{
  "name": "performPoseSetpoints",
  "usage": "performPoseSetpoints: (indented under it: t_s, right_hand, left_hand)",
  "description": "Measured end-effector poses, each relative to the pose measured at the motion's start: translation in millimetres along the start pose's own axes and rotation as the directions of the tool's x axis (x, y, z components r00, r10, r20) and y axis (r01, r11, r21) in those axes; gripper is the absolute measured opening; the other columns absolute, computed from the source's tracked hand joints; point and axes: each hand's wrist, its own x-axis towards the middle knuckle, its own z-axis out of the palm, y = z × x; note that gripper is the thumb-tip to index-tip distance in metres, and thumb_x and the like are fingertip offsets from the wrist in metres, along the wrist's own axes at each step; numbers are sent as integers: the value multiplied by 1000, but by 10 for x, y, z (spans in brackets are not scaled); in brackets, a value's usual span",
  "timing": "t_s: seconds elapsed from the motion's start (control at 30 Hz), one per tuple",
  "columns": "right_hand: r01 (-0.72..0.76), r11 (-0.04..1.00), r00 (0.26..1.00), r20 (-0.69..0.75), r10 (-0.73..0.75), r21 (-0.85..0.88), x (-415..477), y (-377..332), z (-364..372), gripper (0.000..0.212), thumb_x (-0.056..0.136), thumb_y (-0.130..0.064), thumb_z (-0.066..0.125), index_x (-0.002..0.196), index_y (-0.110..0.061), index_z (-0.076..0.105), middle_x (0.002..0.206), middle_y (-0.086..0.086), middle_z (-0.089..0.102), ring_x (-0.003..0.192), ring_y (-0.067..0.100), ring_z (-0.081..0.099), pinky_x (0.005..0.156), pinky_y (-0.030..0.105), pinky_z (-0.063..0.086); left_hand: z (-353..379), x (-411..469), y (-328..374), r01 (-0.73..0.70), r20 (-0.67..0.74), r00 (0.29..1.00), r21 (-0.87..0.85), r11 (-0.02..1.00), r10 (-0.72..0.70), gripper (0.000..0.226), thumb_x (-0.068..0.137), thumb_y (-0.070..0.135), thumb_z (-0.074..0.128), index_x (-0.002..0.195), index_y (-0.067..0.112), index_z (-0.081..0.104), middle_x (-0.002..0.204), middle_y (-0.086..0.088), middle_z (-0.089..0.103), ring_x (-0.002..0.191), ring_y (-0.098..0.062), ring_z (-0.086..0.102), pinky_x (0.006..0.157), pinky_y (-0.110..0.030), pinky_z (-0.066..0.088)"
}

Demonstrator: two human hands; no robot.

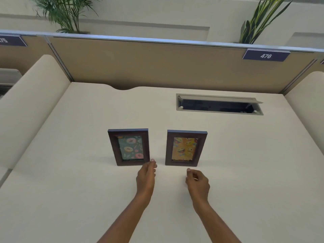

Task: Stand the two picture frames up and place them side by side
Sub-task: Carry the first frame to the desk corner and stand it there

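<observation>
two small frames stand upright on the tabletop [70, 172], apart, with your hands just in front of them.

the doughnut frame [129, 147] stands left of centre; your left hand [146, 174], loosely curled and holding nothing, has a fingertip at its lower right corner. a gap separates it from the emoji frame [185, 148], and your right hand [198, 181] hovers half-closed and empty, near it. both look light, stiff, probably glazed and tippy, so grip the wooden side rails low and slide gently.
</observation>
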Motion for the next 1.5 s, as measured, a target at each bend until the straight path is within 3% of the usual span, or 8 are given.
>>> performPoseSetpoints:
  t_s: [0.23, 0.33, 0.53, 0.73, 0.9, 1.1, 1.27, 1.5]
  right_hand:
    - [298, 951, 929, 253, -269, -85, -306, -303, 493, 13, 99, -31, 61, 93, -28, 71, 88, -14, 72, 87, -6, 67, 71, 6, 47]
    - [406, 906, 863, 378, -337, -121, -306, -344, 671, 22, 102, -31, 57, 112, -18, 72, 107, -7, 73, 96, 0, 67, 75, 2, 47]
    - [406, 908, 836, 441, -325, -100, -203, -409, 926, 45, 105, -31, 51, 145, -11, 54, 143, 1, 61, 128, 17, 60, 103, 25, 49]
    - [286, 957, 867, 437, -238, -47, -182, -444, 1152, 47, 106, -36, 47, 148, -17, 51, 150, -3, 56, 140, 13, 49, 109, 22, 36]
    - [238, 971, 876, 426, -227, 28, -129, -385, 1235, 42, 106, -31, 50, 144, -17, 58, 143, -4, 63, 137, 13, 54, 118, 38, 42]
    - [201, 972, 880, 413, -235, 124, -31, -478, 1375, 35, 105, -29, 52, 130, -12, 70, 128, 1, 74, 127, 18, 64, 113, 48, 48]
    - [224, 967, 879, 403, -255, 124, 162, -779, 1757, 34, 105, -28, 53, 127, -11, 72, 126, 3, 75, 126, 20, 65, 112, 49, 49]
    - [259, 954, 835, 462, -299, 150, 520, -1355, 2561, 32, 106, -31, 51, 120, -17, 76, 115, -2, 79, 114, 17, 71, 104, 44, 56]
  left_hand:
    - [-540, 32, 157, -171, -129, 976, 45, 984, 176, 14, 98, 21, 62, 96, 24, 76, 99, 1, 76, 96, -19, 71, 85, -36, 61]
    - [-775, 76, 189, -159, -273, 946, 68, 985, 172, 13, 98, 24, 62, 99, 22, 75, 97, 5, 74, 93, -20, 71, 86, -42, 61]
    - [-1102, 212, 209, -138, -413, 897, 81, 987, 160, 15, 101, 22, 57, 113, 27, 65, 115, -1, 69, 108, -28, 67, 95, -43, 55]
    - [-1122, 394, 224, -89, -273, 957, 56, 995, 101, 51, 104, 52, 42, 146, 25, 53, 147, 3, 57, 136, -23, 52, 117, -44, 40]
    - [-1075, 507, 213, -111, -229, 968, -12, 994, 106, 50, 102, 58, 40, 136, 31, 65, 130, 9, 69, 126, -16, 59, 110, -39, 46]
    - [-1070, 611, 292, -154, -289, 947, -21, 988, 142, 49, 96, 63, 49, 123, 31, 74, 105, 24, 73, 102, 8, 62, 81, -13, 46]
    - [-1181, 905, 531, -154, -353, 928, -81, 985, 116, 55, 92, 65, 55, 127, 27, 72, 124, 11, 74, 116, -9, 64, 104, -31, 50]
    - [-1421, 1567, 1050, -192, -452, 885, -133, 972, 113, 56, 90, 65, 58, 125, 24, 73, 121, 6, 75, 115, -16, 65, 106, -39, 51]
